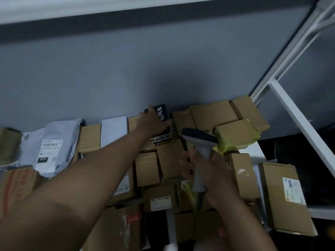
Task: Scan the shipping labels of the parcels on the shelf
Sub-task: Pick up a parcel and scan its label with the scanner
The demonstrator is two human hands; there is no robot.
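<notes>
A black box [162,122] (white writing on it) is gripped by the left hand [151,124], and a grey scanner [200,151] is held by the right hand's [208,171] curled fingers [184,164].

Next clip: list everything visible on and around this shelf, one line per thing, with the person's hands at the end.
black box: one, black with white characters, at the back against the wall, upright.
cardboard parcels: many, brown, packed across the shelf; exact count unclear.
yellow-taped parcel: one, brown with yellow tape, right of the scanner head.
poly mailer: one, grey, with a white label, at the left.
white parcel: one, white, at the back left of the black box.
labelled box: one, brown, label facing up, far right.
scanner: one, grey, handheld, at the centre.
shelf frame: white, at the right.
wall: grey-blue, behind.
left hand: grips the black box.
right hand: holds the scanner handle.
</notes>
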